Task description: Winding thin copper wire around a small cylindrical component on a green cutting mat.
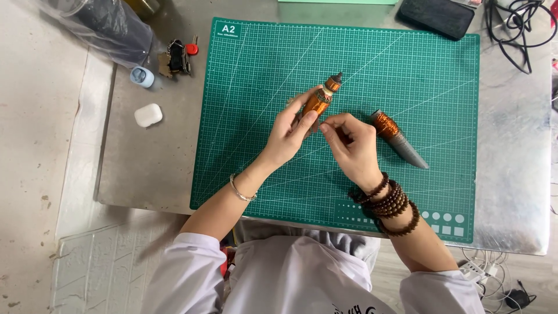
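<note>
My left hand [289, 135] holds a small spool wound with copper wire [321, 97], tilted with its dark tip pointing up and right above the green cutting mat [407, 70]. Close beside it, my right hand [350, 145] has its fingertips pinched together near the spool's lower end, seemingly on a fine wire too thin to see. A second grey cone-shaped spool of copper wire [396, 138] lies on the mat just right of my right hand. A thin bangle is on my left wrist, and brown bead bracelets wrap my right wrist.
A white earbud case [147, 115], a small blue object [142, 76] and a bunch of keys [179, 56] lie left of the mat. A plastic-wrapped dark bundle [104, 26] sits far left. A black case [436, 15] and black cables [520, 29] are at the back right.
</note>
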